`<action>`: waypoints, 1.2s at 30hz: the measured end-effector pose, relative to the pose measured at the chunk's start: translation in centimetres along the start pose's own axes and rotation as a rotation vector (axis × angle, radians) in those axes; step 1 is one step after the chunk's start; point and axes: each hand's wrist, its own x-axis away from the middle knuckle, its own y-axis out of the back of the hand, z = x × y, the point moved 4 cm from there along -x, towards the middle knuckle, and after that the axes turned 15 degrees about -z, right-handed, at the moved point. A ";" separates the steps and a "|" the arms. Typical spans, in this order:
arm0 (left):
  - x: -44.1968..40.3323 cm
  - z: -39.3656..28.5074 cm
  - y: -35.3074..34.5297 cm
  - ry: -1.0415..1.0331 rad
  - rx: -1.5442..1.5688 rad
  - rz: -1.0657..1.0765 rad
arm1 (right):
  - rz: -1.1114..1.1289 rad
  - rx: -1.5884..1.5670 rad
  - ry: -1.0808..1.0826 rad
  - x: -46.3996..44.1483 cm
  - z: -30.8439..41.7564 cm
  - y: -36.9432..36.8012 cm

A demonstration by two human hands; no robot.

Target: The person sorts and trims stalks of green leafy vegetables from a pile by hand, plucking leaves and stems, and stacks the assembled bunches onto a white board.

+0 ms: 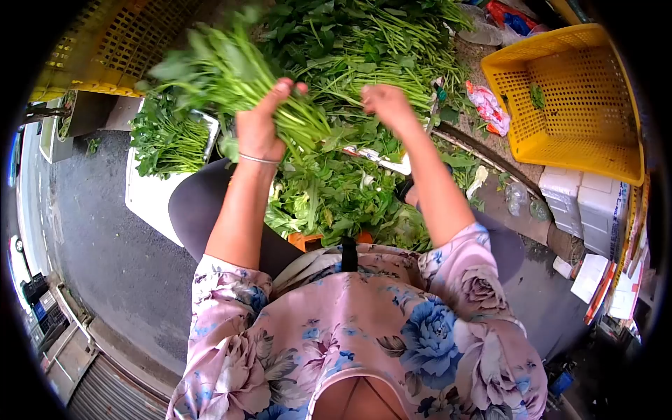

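Note:
My left hand (pixel 260 131) is closed round a bunch of water spinach (pixel 227 73), its pale stems angled toward me and its leaves blurred at the upper left. Over the edge of a large pile of the same greens (pixel 350 38), my right hand (pixel 388 106) has its fingers curled in. What those fingers hold, if anything, I cannot make out. Below both hands, loose leaves (pixel 332 199) lie heaped between my knees. A bundle of greens (pixel 168 136) rests on a white foam box (pixel 150 199) beside my left knee.
An orange-yellow basket (pixel 570 105) with a leaf scrap stands at the right, above white foam boxes (pixel 581 203). A red and white plastic bag (pixel 486 107) lies near it. Yellow crates (pixel 119 45) stand at upper left. Wet pavement (pixel 105 238) stretches along my left.

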 end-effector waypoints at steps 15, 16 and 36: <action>-0.5 1.3 -0.4 0.224 -0.081 0.008 | -0.428 -0.034 0.166 -2.7 0.3 7.2; -0.3 1.6 -0.6 0.247 -0.144 0.006 | -0.426 -0.036 0.166 -1.0 1.2 7.2; 1.6 7.4 -1.0 0.104 -0.492 0.054 | 0.084 -0.605 -0.145 9.1 1.0 -1.0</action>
